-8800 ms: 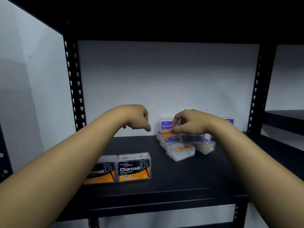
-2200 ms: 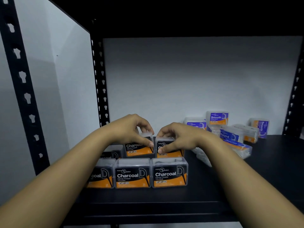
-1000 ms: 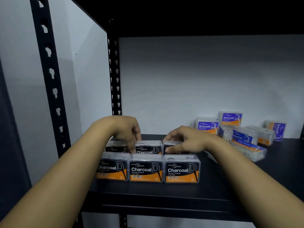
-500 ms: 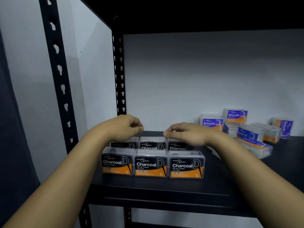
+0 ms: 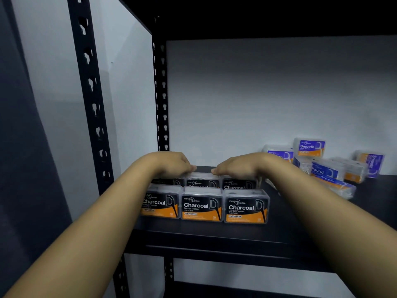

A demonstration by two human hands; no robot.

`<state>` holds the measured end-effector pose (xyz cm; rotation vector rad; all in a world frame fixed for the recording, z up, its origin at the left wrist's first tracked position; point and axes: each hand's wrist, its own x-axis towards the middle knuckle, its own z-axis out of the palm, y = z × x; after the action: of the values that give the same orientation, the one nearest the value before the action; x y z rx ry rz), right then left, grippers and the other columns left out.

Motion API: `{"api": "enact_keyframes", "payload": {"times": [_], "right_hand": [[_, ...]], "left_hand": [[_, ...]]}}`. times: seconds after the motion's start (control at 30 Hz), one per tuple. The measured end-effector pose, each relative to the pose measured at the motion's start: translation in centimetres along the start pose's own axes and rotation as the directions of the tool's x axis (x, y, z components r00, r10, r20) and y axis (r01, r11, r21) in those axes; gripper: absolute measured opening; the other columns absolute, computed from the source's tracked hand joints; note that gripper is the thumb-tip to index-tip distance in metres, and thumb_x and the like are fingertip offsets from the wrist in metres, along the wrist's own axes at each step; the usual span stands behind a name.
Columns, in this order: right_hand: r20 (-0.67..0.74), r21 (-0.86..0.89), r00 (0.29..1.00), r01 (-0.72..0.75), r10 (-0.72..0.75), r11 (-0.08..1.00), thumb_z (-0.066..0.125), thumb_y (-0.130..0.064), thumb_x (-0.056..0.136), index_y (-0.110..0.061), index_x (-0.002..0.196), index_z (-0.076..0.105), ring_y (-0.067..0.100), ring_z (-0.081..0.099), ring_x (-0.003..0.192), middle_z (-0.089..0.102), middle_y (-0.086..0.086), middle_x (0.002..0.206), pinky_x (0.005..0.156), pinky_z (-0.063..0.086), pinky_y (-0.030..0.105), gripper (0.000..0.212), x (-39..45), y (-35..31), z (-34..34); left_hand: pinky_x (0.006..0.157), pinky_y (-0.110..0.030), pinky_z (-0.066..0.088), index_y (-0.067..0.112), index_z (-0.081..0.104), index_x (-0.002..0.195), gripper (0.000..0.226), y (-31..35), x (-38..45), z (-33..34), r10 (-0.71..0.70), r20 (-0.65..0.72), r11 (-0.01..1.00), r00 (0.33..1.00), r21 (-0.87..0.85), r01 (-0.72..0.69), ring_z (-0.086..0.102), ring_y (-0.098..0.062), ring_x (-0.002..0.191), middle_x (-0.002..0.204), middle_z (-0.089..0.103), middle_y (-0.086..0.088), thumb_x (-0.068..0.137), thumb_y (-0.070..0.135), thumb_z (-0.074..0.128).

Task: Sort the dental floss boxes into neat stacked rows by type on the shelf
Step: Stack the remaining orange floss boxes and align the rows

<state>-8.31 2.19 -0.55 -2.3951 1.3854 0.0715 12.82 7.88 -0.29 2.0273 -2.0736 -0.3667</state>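
Three black-and-orange Charcoal floss boxes (image 5: 201, 208) stand side by side in a front row at the left of the black shelf (image 5: 214, 235). A second row of Charcoal boxes (image 5: 202, 183) stands right behind them, mostly hidden. My left hand (image 5: 169, 164) rests on top of the back row's left end and my right hand (image 5: 238, 166) on its right end, fingertips pointing toward each other with a small gap between them. Neither hand lifts a box. A loose pile of purple Smooth boxes (image 5: 309, 147) and Round boxes (image 5: 324, 171) lies at the back right.
Black slotted uprights stand at the front left (image 5: 90, 104) and back left (image 5: 160, 93) of the rack. A white wall closes the back and left side. The upper shelf hangs dark overhead. Bare shelf shows between the Charcoal rows and the purple pile.
Both hands have come down from hovering just above the back Charcoal row onto its top. Since the oldest frame, the Charcoal boxes have grown from two into two rows.
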Motion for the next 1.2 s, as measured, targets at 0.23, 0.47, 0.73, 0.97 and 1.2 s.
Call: {"api": "enact_keyframes", "payload": {"times": [0.23,0.47,0.73,0.97,1.2], "right_hand": [[0.001,-0.008,0.999,-0.055,0.055,0.998,0.041,-0.080,0.079,-0.040,0.138,0.058,0.034,0.056,0.129,0.052,-0.003,0.150,0.104,0.048,0.060,0.073,-2.2,-1.3,0.2],[0.030,-0.020,0.994,-0.102,0.103,0.995,0.031,-0.070,0.099,-0.039,0.154,0.041,0.038,0.047,0.138,0.037,-0.001,0.162,0.099,0.052,0.060,0.063,-4.0,-2.5,0.3],[0.020,-0.039,0.993,-0.114,0.115,0.993,0.031,-0.072,0.099,-0.034,0.154,0.043,0.035,0.050,0.136,0.039,0.000,0.160,0.105,0.050,0.055,0.068,-5.4,-2.4,0.6],[-0.133,-0.024,0.991,0.019,-0.022,1.000,0.030,-0.067,0.101,-0.031,0.141,0.055,0.016,0.048,0.137,0.055,-0.007,0.147,0.112,0.032,0.033,0.059,-6.9,-2.2,2.2],[-0.334,-0.037,0.942,0.030,-0.040,0.999,0.028,-0.079,0.093,-0.037,0.127,0.059,0.019,0.059,0.116,0.067,-0.003,0.131,0.095,0.044,0.036,0.062,-7.1,-2.3,5.1]], "left_hand": [[0.085,-0.036,0.049,0.025,0.075,0.080,0.044,-0.5,0.0,0.0,0.009,0.077,1.000,0.997,0.025,-0.011,0.061,-0.018,0.082,0.079,0.068,0.008,0.092,0.063,0.055],[0.079,-0.033,0.045,0.021,0.069,0.072,0.047,-0.4,-0.6,-0.1,0.055,0.090,0.998,0.994,0.016,-0.057,0.056,-0.015,0.070,0.065,0.062,0.009,0.094,0.060,0.055],[0.082,-0.033,0.048,0.026,0.070,0.069,0.045,-0.4,-1.3,-0.1,0.104,0.125,0.995,0.987,-0.018,-0.103,0.059,-0.015,0.070,0.069,0.065,0.008,0.093,0.061,0.056],[0.072,-0.030,0.043,0.024,0.069,0.072,0.046,-0.9,-2.2,0.5,0.156,-0.011,0.986,0.988,-0.063,-0.157,0.053,-0.011,0.063,0.060,0.057,0.013,0.095,0.059,0.053],[0.065,-0.030,0.043,0.030,0.061,0.077,0.045,-1.5,-4.7,2.6,0.195,-0.184,0.981,0.963,0.040,-0.191,0.061,-0.011,0.072,0.076,0.065,0.006,0.099,0.062,0.039]]}}
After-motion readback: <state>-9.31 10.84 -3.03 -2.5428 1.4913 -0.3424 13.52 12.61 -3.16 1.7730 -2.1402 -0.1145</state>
